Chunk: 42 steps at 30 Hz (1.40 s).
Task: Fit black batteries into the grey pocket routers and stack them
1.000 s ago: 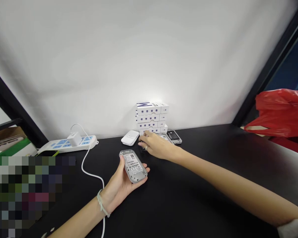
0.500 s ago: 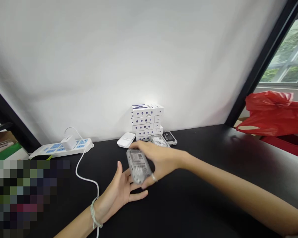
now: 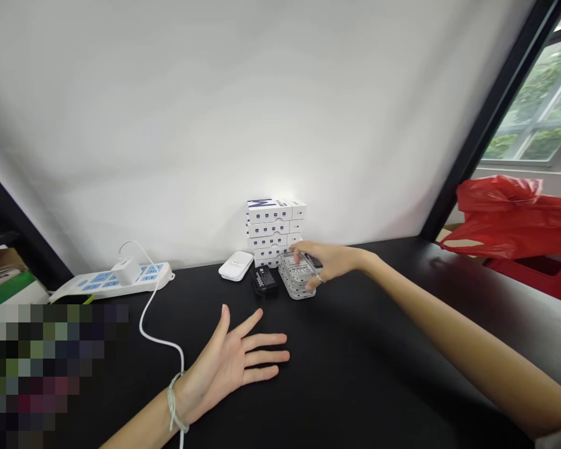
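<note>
My left hand (image 3: 234, 368) lies palm up over the black table, fingers spread, with nothing in it. Farther away on the right, my right hand (image 3: 330, 265) grips the sides of a flat clear-cased electronic device (image 3: 299, 269) with a printed label. That device rests on top of a small stack of similar clear cases. Just left of the stack lies a black battery pack (image 3: 264, 280) with white print. White rounded devices (image 3: 236, 266) sit farther left. My fingers hide part of the stack and a dark item behind it.
Several white boxes (image 3: 275, 215) are stacked against the pale wall. A white power strip (image 3: 112, 284) holds a plugged-in charger (image 3: 127, 270), whose white cable (image 3: 161, 340) runs under my left wrist. A red plastic bag (image 3: 509, 212) stands beyond the table at right.
My right hand has carried the clear-cased device away from my left hand and set it onto the stack by the boxes. The black battery pack has come into view. My left hand stays nearly put.
</note>
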Available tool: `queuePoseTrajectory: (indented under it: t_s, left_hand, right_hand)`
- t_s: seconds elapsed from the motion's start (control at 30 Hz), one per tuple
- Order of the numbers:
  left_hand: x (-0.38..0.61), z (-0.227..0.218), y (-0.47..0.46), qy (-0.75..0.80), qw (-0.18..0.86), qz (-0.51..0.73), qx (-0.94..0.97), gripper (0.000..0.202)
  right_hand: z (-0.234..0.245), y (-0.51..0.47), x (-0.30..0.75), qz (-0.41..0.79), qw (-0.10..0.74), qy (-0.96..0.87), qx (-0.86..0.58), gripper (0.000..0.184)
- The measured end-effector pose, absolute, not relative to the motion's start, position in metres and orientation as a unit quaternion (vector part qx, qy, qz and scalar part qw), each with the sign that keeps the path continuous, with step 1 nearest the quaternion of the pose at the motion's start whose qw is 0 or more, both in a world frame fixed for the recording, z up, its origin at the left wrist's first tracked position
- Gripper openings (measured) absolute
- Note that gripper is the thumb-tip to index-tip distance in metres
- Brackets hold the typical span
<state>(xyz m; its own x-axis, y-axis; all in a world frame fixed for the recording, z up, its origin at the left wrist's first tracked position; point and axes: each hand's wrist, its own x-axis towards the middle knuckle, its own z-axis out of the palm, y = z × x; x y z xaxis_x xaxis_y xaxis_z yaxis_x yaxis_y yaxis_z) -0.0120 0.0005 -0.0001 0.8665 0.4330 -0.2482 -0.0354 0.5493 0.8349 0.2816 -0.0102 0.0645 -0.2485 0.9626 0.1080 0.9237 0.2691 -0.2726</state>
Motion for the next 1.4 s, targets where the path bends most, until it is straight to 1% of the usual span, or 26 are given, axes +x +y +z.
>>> queuePoseTrajectory:
  t_s: [0.07,0.17,0.23,0.33,0.47,0.57,0.67,0.73,0.83,0.9,1.0,1.07,1.13,1.2,1.3,1.37,1.4]
  left_hand:
    - [-0.012,-0.001,0.001,0.218,0.854,0.137,0.452,0.073]
    - [-0.012,0.003,-0.001,0.225,0.85,0.134,0.457,0.074]
    - [-0.011,0.008,-0.004,0.237,0.843,0.128,0.466,0.076]
    - [-0.009,0.016,-0.008,0.252,0.833,0.124,0.477,0.077]
    - [-0.009,0.021,-0.01,0.258,0.829,0.125,0.48,0.078]
    - [-0.009,0.018,-0.009,0.261,0.829,0.127,0.478,0.078]
    - [-0.01,0.012,-0.005,0.261,0.833,0.131,0.469,0.075]
    - [-0.01,0.009,-0.002,0.256,0.839,0.136,0.46,0.074]
    - [-0.008,0.009,0.0,0.266,0.839,0.139,0.454,0.073]
    - [-0.006,0.01,-0.001,0.273,0.834,0.155,0.454,0.072]
    - [-0.006,0.015,-0.007,0.262,0.835,0.183,0.447,0.069]
    - [-0.007,0.018,-0.012,0.261,0.833,0.217,0.436,0.062]
    - [-0.007,0.02,-0.015,0.284,0.821,0.244,0.431,0.054]
    - [-0.007,0.019,-0.014,0.312,0.805,0.245,0.442,0.05]
    - [-0.006,0.011,-0.009,0.331,0.779,0.235,0.478,0.053]
    - [-0.004,0.005,-0.007,0.351,0.758,0.253,0.487,0.057]
    - [-0.004,0.002,-0.006,0.351,0.762,0.235,0.49,0.058]
  right_hand:
    - [0.07,-0.011,0.295,0.088,0.111,-0.774,-0.618,0.07]
    - [0.066,-0.01,0.324,0.117,0.117,-0.71,-0.685,0.077]
    - [0.054,-0.006,0.34,0.123,0.127,-0.683,-0.709,0.086]
    - [0.03,0.001,0.349,0.116,0.151,-0.682,-0.706,0.097]
    - [0.013,0.008,0.347,0.117,0.163,-0.689,-0.696,0.094]
    - [0.023,0.005,0.352,0.093,0.158,-0.68,-0.71,0.097]
    - [0.05,-0.008,0.358,0.046,0.161,-0.655,-0.737,0.102]
    - [0.071,-0.02,0.351,0.004,0.171,-0.65,-0.741,0.102]
    - [0.094,-0.037,0.311,-0.05,0.186,-0.692,-0.696,0.096]
    - [0.096,-0.044,0.268,-0.051,0.184,-0.756,-0.626,0.093]
    - [0.076,-0.044,0.204,-0.068,0.163,-0.847,-0.501,0.086]
    - [0.055,-0.04,0.175,-0.077,0.174,-0.871,-0.454,0.083]
    - [0.036,-0.036,0.161,-0.069,0.195,-0.875,-0.439,0.083]
    - [0.025,-0.033,0.158,-0.036,0.203,-0.874,-0.439,0.085]
    - [0.02,-0.03,0.164,0.028,0.19,-0.872,-0.451,0.088]
    - [0.021,-0.029,0.166,0.051,0.187,-0.866,-0.46,0.091]
    - [0.022,-0.029,0.166,0.054,0.188,-0.865,-0.463,0.092]
